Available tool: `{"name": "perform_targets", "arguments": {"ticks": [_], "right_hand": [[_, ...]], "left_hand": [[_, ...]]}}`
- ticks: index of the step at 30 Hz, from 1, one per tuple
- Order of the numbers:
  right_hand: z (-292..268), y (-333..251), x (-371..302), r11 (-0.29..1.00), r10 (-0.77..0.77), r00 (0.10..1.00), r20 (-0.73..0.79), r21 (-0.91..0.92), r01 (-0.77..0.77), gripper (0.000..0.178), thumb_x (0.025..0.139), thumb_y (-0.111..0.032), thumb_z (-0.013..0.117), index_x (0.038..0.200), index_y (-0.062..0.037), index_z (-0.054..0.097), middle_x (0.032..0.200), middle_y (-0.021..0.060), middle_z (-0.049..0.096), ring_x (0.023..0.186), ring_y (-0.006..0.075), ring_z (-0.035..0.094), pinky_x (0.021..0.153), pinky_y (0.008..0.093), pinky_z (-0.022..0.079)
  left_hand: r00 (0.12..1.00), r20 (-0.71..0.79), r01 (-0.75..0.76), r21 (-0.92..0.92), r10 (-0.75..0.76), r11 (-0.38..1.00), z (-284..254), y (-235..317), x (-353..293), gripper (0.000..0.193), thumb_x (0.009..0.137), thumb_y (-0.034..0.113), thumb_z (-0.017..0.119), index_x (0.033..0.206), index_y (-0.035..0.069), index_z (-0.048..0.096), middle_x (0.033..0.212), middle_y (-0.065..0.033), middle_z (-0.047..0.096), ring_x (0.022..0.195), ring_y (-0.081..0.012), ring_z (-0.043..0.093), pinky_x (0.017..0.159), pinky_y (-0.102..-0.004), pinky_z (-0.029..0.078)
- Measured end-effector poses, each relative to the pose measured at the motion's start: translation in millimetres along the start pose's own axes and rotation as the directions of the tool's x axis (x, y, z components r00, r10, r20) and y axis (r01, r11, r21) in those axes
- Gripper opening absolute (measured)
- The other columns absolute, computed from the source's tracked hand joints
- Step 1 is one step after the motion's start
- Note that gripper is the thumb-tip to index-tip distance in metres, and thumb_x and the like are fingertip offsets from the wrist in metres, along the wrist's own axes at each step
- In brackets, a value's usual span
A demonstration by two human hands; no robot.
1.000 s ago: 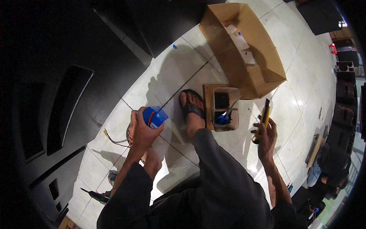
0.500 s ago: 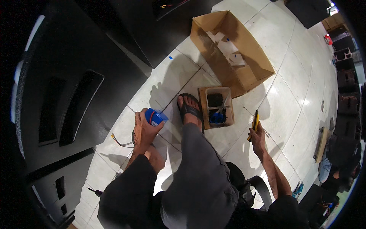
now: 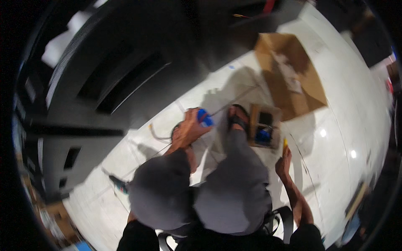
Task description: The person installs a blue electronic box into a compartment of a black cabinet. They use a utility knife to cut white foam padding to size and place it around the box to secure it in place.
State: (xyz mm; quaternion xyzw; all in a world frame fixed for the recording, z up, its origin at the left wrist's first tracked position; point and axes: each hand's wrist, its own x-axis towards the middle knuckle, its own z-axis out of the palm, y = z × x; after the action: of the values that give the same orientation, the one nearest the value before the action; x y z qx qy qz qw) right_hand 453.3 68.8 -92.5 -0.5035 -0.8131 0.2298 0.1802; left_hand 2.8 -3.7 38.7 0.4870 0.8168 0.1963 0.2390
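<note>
My left hand [image 3: 187, 130] is closed round a blue packet [image 3: 204, 118] with a red stripe, above my left foot. Motion blur hides the packet's finer shape. Over the white tiles at the right, my right hand [image 3: 283, 164] grips a utility knife [image 3: 285, 144], yellow and black, pointing away from me. Whether its blade is out cannot be made out. Between the knife and my right foot stands a pale two-part plastic tray [image 3: 278, 125], with dark bits in the far part and blue pieces in the near one.
An open cardboard box [image 3: 315, 94] holding white pieces stands beyond the tray. Large black cabinets [image 3: 171, 90] with slots line the left and far side. Loose wires [image 3: 155, 134] lie left of my left foot; a green and black tool [image 3: 119, 184] rests further left.
The whole view has swung left, so the floor things sit further right and are blurred. Both hands keep their holds; the knife hand appears lower and nearer the tray.
</note>
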Motion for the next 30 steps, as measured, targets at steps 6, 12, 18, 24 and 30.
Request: {"name": "perform_targets", "arguments": {"ticks": [6, 12, 18, 24, 30], "right_hand": [[27, 62, -32, 0.966, 0.154, 0.981, 0.114, -0.225, -0.125, 0.083, 0.079, 0.003, 0.063, 0.151, 0.0002, 0.023, 0.142, 0.0275, 0.039, 0.132, 0.0466, 0.034, 0.110, 0.0490, 0.033], [-18, 48, -16, 0.937, 0.296, 0.938, 0.181, -0.245, -0.248, 0.090, 0.073, -0.004, 0.071, 0.150, -0.0006, 0.024, 0.141, 0.0264, 0.042, 0.133, 0.0442, 0.036, 0.109, 0.0479, 0.035], [-42, -40, 64, 0.988, 0.152, 0.959, 0.239, -0.049, -0.144, 0.098, 0.068, -0.010, 0.079, 0.150, -0.0015, 0.026, 0.139, 0.0252, 0.045, 0.133, 0.0418, 0.038, 0.109, 0.0467, 0.037], [32, -171, 160, 0.979, -0.181, 0.830, 0.528, 0.175, 0.102, 0.106, 0.063, -0.017, 0.087, 0.149, -0.0023, 0.027, 0.137, 0.0241, 0.049, 0.134, 0.0394, 0.040, 0.108, 0.0456, 0.039], [102, -247, 185, 0.939, -0.302, 0.744, 0.596, 0.319, 0.126, 0.113, 0.058, -0.023, 0.094, 0.147, -0.0030, 0.028, 0.134, 0.0223, 0.053, 0.131, 0.0369, 0.046, 0.105, 0.0446, 0.042]], "left_hand": [[0.989, 0.060, 0.133, 0.027, -0.135, 0.991, 10, -49, -22, 0.082, 0.072, 0.039, 0.079, 0.140, 0.015, 0.041, 0.134, -0.0212, 0.047, 0.116, -0.0438, 0.056, 0.100, -0.0497, 0.046], [0.992, -0.029, 0.127, 0.085, -0.125, 0.988, -6, -68, -63, 0.026, 0.079, 0.027, 0.071, 0.103, 0.016, 0.072, 0.092, -0.0156, 0.070, 0.083, -0.0346, 0.069, 0.079, -0.0440, 0.056], [0.973, -0.200, -0.131, -0.062, 0.116, 0.989, -62, -58, -60, 0.019, 0.085, 0.019, 0.068, 0.098, 0.007, 0.073, 0.092, -0.0134, 0.072, 0.086, -0.0322, 0.068, 0.079, -0.0401, 0.054], [0.941, -0.209, -0.258, 0.063, 0.265, 0.964, -108, -4, -32, 0.023, 0.086, 0.025, 0.066, 0.094, 0.004, 0.073, 0.093, -0.0136, 0.071, 0.090, -0.0331, 0.067, 0.080, -0.0444, 0.052], [0.920, -0.065, -0.355, 0.278, 0.386, 0.893, -114, 43, 15, 0.022, 0.085, 0.023, 0.065, 0.090, 0.003, 0.072, 0.092, -0.0161, 0.071, 0.091, -0.0351, 0.067, 0.079, -0.0463, 0.053]]}}
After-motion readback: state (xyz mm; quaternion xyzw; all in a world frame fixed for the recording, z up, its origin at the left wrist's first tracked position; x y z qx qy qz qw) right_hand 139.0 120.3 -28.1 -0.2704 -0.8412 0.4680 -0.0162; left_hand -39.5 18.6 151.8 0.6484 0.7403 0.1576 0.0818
